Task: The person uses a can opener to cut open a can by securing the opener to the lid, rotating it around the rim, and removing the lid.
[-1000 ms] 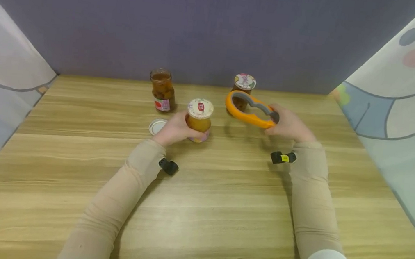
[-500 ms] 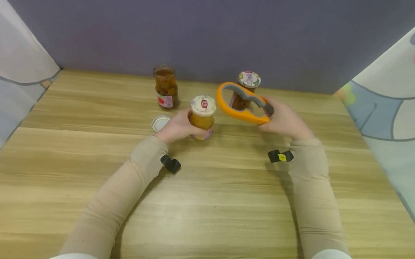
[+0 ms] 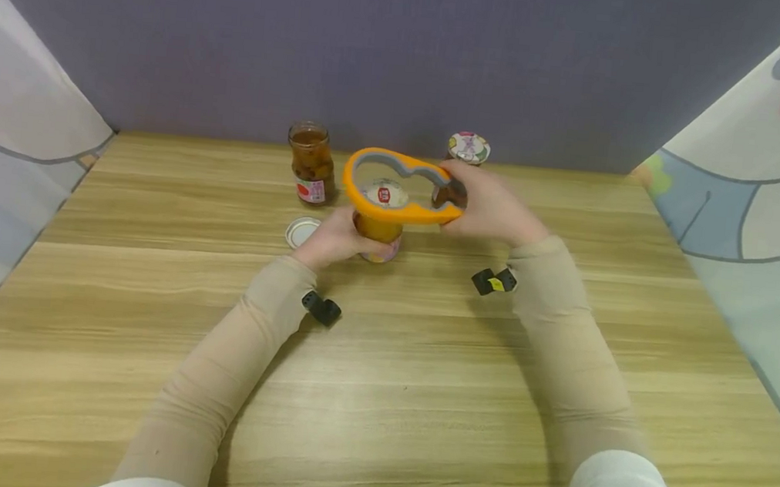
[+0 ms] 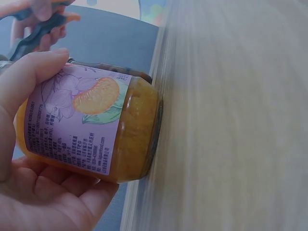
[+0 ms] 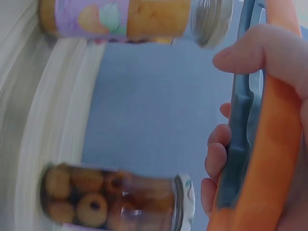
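Note:
My left hand (image 3: 336, 240) grips a lidded jar of orange fruit (image 4: 77, 120) around its side; the jar stands upright on the table. Its purple label with a mandarin segment shows in the left wrist view. My right hand (image 3: 491, 204) holds an orange jar opener (image 3: 403, 214) with grey inner edges by its narrow end. The opener's wide loop hovers over the jar's white lid (image 3: 384, 193), which shows through it. In the right wrist view, a gap parts the opener from this lid, and the thumb and fingers lie on both sides of the opener.
An open jar of dark fruit (image 3: 313, 167) stands at the back left, with a loose white lid (image 3: 300, 232) lying in front of it. Behind my right hand stands another lidded jar (image 3: 469, 148), partly hidden. A grey panel (image 3: 406, 59) borders the table's back edge.
My right hand has carried the jar opener leftward, from in front of the back right jar to above the jar in my left hand. The left hand keeps its grip in place.

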Demonstrator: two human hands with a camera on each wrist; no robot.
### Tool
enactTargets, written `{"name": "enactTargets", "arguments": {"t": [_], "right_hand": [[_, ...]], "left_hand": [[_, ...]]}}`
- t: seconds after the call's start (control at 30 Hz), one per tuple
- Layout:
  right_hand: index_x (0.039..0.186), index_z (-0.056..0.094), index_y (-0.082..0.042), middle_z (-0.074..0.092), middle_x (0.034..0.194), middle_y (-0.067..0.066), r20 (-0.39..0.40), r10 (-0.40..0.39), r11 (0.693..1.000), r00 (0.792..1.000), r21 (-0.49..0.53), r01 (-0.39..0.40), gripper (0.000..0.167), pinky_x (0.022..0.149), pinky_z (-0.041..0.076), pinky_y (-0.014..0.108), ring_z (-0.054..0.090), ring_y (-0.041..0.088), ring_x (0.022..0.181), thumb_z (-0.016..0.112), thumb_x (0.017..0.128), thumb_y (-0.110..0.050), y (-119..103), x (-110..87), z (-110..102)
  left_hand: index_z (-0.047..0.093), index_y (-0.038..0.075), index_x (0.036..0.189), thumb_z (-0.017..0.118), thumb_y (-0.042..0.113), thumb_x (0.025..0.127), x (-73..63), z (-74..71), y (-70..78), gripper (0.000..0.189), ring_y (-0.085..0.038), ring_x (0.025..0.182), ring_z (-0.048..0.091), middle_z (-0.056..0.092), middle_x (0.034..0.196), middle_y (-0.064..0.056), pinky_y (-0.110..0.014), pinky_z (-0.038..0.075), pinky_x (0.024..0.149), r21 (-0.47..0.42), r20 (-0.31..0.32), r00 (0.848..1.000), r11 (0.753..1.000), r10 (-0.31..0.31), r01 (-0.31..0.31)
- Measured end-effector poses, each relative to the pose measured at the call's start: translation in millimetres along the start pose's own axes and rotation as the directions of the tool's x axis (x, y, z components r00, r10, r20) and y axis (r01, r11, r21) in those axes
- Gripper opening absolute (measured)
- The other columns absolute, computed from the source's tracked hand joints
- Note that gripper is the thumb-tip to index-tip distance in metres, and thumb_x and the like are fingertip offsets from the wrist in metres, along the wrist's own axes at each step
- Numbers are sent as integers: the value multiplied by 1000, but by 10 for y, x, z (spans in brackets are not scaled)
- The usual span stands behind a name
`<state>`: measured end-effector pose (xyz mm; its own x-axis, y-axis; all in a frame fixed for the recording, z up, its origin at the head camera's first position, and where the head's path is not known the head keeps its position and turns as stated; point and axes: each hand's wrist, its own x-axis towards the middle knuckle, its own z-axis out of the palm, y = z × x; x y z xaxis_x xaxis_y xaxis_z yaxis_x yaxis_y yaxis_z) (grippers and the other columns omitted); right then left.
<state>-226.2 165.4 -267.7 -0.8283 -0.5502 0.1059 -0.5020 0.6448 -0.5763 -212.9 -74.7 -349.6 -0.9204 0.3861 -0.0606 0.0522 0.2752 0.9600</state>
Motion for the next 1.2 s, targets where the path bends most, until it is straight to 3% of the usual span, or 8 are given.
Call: {"name": "enactTargets", "arguments": {"t": [0.17, 0.27, 0.5, 0.73, 0.93, 1.07, 1.2], "right_hand": [[128, 51, -13, 58, 96, 5, 3, -22, 997, 1000, -77, 22, 68, 76, 49, 33, 54, 21, 82, 71, 64, -5, -99, 96, 71], [128, 52, -15, 56, 96, 2, 10, -48, 993, 999, -111, 49, 66, 68, 43, 32, 50, 23, 80, 72, 65, -10, -132, 142, 108], [129, 51, -15, 61, 113, 0, 26, -54, 988, 998, -144, 58, 66, 80, 47, 33, 54, 18, 92, 76, 68, -18, -156, 209, 179], [141, 43, -16, 58, 125, 2, 51, -53, 977, 997, -203, 62, 83, 87, 48, 35, 56, 18, 100, 79, 68, -26, -201, 221, 184], [152, 21, -19, 59, 107, 7, 100, -32, 956, 994, -287, 60, 105, 74, 46, 34, 53, 19, 87, 78, 70, -49, -235, 203, 158], [152, 16, -23, 59, 104, 8, 123, -33, 951, 992, -301, 69, 106, 70, 43, 33, 50, 19, 83, 75, 71, -57, -243, 201, 150], [152, 17, -24, 59, 106, 7, 131, -44, 944, 990, -319, 85, 104, 72, 44, 34, 52, 19, 85, 72, 72, -60, -240, 206, 146]], "left_hand": [[49, 8, 127, 81, -2, 68, -15, 9, 30, 68, -23, 111, 53, 56, 124, -9, -39, 39, 102, -64, -6, 982, 980, 189, -189], [52, 3, 121, 78, -6, 69, -58, 14, 113, 59, -24, 106, 53, 59, 118, -12, -39, 40, 101, -85, 21, 972, 969, 233, -231], [56, -1, 109, 71, -9, 74, -139, 23, 257, 39, -21, 97, 53, 61, 102, -8, -36, 40, 98, -109, 114, 977, 980, 181, -169], [54, 0, 120, 73, -7, 74, -123, 25, 220, 50, -22, 106, 53, 60, 115, -12, -37, 37, 104, -106, 95, 988, 988, 119, -109], [53, 5, 128, 76, -1, 75, -26, 16, 60, 58, -23, 116, 52, 59, 126, -11, -39, 35, 108, -82, 90, 991, 992, 101, -94], [53, 12, 130, 79, 9, 74, -5, 8, 0, 62, -20, 121, 50, 58, 130, -5, -39, 32, 110, -24, 64, 997, 999, 48, -46], [54, 11, 129, 80, 10, 75, -11, 4, -6, 60, -21, 122, 50, 58, 130, -5, -41, 31, 111, -32, 71, 997, 999, 42, -40]]}}
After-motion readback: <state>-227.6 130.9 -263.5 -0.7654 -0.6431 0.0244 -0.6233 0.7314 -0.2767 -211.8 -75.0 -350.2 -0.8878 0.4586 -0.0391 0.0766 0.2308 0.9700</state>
